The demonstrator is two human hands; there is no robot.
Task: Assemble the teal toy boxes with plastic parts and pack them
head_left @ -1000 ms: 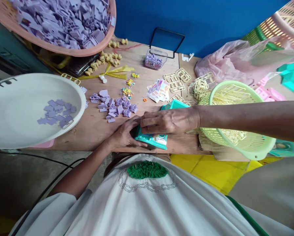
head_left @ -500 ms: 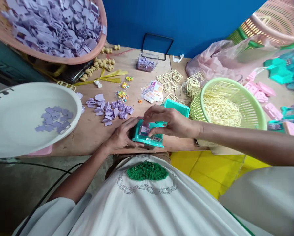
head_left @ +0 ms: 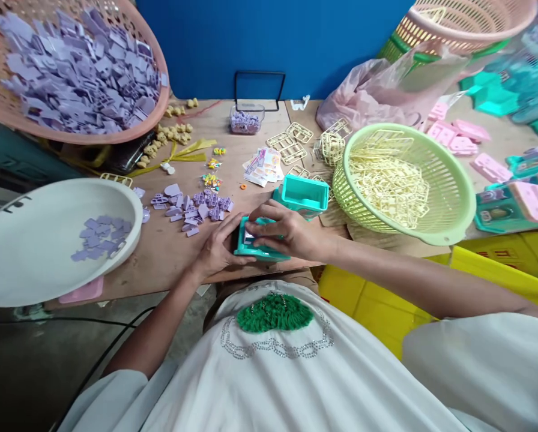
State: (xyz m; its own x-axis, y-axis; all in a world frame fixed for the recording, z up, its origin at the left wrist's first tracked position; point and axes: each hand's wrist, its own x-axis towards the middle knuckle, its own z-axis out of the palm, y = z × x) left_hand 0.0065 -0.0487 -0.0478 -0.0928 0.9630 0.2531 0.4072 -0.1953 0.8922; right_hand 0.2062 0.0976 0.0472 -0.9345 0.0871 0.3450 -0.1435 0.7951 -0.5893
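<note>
A teal plastic box (head_left: pixel 269 254) rests at the table's front edge. My left hand (head_left: pixel 219 247) grips its left side, thumb along the near edge and fingers behind. Over the top of the box, my right hand (head_left: pixel 283 229) has its fingers bent and pressed down on a small purple piece (head_left: pixel 248 237), mostly hidden under the fingertips. Just behind my right hand stands a second teal box (head_left: pixel 305 195) with an open top. Loose purple plastic parts (head_left: pixel 197 207) lie in a heap beyond my left hand.
At left are a white bowl (head_left: pixel 26 240) and a pink basket (head_left: pixel 156 114) of purple parts. A green basket (head_left: pixel 462 207) of cream frames stands right. Printed cards (head_left: pixel 263 167), a clear tub (head_left: pixel 246 120) and a plastic bag (head_left: pixel 363 108) lie farther back. Pink pieces (head_left: pixel 458 135) are at right.
My right hand has lowered onto the box, its fingers now pressing over the purple piece. The whole view has shifted a little; my left hand keeps its hold.
</note>
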